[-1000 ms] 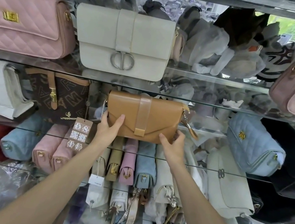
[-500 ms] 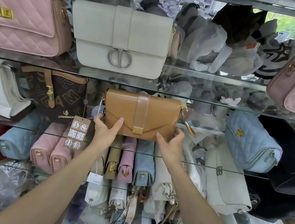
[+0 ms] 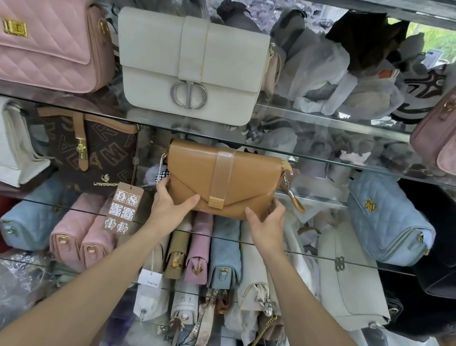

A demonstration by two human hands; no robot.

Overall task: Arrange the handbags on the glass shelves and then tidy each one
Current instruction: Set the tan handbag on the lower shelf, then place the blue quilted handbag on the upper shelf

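Head view: my left hand (image 3: 170, 207) and right hand (image 3: 268, 225) grip the lower corners of the tan handbag (image 3: 221, 180), thumbs on its front flap. It stands upright on the middle glass shelf (image 3: 356, 262), between the brown monogram bag (image 3: 88, 152) and the blue quilted bag (image 3: 387, 223).

Head-worn wide-angle view faces forward, close to the glass shelves (image 3: 342, 165), at arm's reach.
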